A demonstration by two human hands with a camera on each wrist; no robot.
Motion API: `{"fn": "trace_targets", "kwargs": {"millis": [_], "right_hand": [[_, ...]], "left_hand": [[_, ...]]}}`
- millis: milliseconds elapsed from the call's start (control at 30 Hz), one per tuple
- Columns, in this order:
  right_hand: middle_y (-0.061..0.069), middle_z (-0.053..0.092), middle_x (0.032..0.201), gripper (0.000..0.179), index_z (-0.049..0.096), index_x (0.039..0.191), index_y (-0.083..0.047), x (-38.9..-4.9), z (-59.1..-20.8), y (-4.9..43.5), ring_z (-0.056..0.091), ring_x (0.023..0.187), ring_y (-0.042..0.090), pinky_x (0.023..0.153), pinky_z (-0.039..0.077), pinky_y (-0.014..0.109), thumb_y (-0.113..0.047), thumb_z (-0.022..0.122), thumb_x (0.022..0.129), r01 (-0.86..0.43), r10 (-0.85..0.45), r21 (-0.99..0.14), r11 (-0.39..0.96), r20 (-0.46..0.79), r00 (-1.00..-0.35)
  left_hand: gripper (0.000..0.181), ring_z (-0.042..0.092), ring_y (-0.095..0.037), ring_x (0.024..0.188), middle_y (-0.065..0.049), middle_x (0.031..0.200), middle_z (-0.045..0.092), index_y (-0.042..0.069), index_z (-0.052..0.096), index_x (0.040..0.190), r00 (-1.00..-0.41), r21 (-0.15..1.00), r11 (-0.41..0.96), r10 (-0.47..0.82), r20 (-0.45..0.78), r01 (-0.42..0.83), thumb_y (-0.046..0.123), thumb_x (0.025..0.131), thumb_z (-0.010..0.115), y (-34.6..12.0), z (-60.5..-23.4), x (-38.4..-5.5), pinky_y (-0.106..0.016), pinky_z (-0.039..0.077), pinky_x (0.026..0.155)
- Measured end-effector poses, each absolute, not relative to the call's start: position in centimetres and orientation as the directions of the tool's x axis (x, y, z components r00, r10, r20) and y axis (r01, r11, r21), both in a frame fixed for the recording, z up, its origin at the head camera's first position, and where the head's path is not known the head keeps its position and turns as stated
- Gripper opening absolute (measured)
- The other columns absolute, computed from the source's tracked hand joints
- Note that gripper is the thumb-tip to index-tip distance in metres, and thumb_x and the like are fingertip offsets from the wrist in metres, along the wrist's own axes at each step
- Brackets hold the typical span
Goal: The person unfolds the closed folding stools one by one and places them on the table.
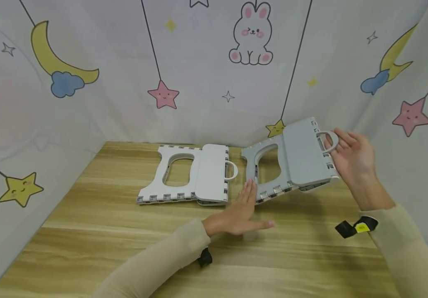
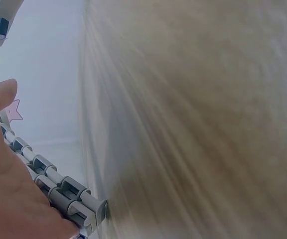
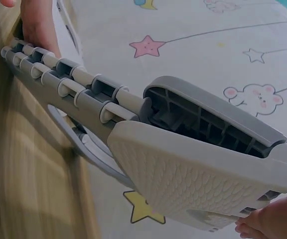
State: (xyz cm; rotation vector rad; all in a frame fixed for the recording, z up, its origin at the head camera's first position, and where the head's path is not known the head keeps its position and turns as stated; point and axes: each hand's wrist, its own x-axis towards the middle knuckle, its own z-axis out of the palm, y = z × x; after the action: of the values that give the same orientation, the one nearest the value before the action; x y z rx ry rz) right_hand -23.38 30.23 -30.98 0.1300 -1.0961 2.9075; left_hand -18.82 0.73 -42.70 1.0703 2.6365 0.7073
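A grey folding step stool (image 1: 304, 154), folded flat, leans up from the table with its handle end raised at the right. My right hand (image 1: 355, 161) holds it at the loop handle, fingers behind the loop. My left hand (image 1: 238, 213) touches the stool's lower left end with straight fingers, its thumb spread away. In the left wrist view, the hinged edge of the grey stool (image 2: 59, 184) runs beside the palm. The right wrist view shows the underside of the grey stool (image 3: 178, 169) tilted above the table. A white folding step stool (image 1: 214, 171) lies folded to the left.
The wood-grain table (image 1: 124, 244) carries both stools. A pale curtain (image 1: 206, 120) printed with stars, moons and a rabbit hangs at the back and both sides. Dark camera straps (image 1: 357, 227) sit on the sleeves.
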Motion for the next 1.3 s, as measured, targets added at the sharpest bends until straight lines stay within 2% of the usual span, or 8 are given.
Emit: {"fn": "trace_targets", "kwargs": {"millis": [267,533,667,1067,1300], "right_hand": [[0.000,-0.015,0.165,0.068,-0.014,0.158,-0.011,-23.7,-29.6,28.7,-0.005,0.150,0.014,0.119,0.011,0.023,-0.027,0.030,0.109,-0.082,0.001,-0.734,-0.674,0.110,-0.994],[0.003,-0.011,0.165,0.068,-0.006,0.159,-0.007,-23.3,-28.2,27.4,0.004,0.151,0.016,0.119,0.017,0.024,-0.029,0.034,0.109,-0.076,0.001,-0.845,-0.529,0.089,-0.996],[0.004,-0.013,0.165,0.069,-0.007,0.159,-0.005,-23.3,-27.6,26.7,0.004,0.151,0.015,0.119,0.016,0.025,-0.030,0.034,0.109,-0.072,-0.021,-0.877,-0.474,0.094,-0.995],[0.011,-0.017,0.164,0.071,-0.010,0.156,0.001,-23.9,-25.5,23.5,-0.003,0.150,0.020,0.119,0.016,0.026,-0.020,0.037,0.107,-0.103,-0.035,-0.870,-0.483,0.136,-0.990],[0.020,-0.015,0.163,0.078,-0.013,0.154,0.004,-23.9,-24.7,22.0,-0.002,0.151,0.026,0.119,0.018,0.030,-0.014,0.044,0.106,-0.151,-0.036,-0.890,-0.430,0.184,-0.982]], "left_hand": [[0.112,-0.019,-0.032,0.147,-0.025,0.158,-0.024,-0.006,-0.015,0.153,-0.727,0.560,0.606,0.687,-0.011,0.564,0.068,0.096,0.046,0.6,-42.7,-19.0,-0.044,0.001,0.120],[0.111,-0.020,-0.030,0.147,-0.022,0.158,-0.025,-0.004,-0.015,0.153,-0.730,0.637,0.556,0.683,0.016,0.534,0.064,0.096,0.051,0.3,-43.1,-19.1,-0.042,-0.002,0.119],[0.111,-0.020,-0.029,0.148,-0.021,0.159,-0.025,-0.004,-0.016,0.154,-0.735,0.658,0.542,0.678,0.025,0.523,0.064,0.096,0.050,0.1,-43.2,-19.1,-0.043,0.000,0.120],[0.114,-0.014,-0.033,0.149,-0.018,0.160,-0.024,-0.002,-0.017,0.154,-0.771,0.734,0.510,0.636,0.029,0.449,0.068,0.094,0.050,-0.5,-43.1,-18.9,-0.047,0.003,0.120],[0.116,-0.011,-0.034,0.149,-0.019,0.160,-0.022,-0.002,-0.015,0.155,-0.785,0.776,0.476,0.618,0.042,0.415,0.071,0.092,0.050,-0.7,-43.0,-18.9,-0.050,0.004,0.119]]}}
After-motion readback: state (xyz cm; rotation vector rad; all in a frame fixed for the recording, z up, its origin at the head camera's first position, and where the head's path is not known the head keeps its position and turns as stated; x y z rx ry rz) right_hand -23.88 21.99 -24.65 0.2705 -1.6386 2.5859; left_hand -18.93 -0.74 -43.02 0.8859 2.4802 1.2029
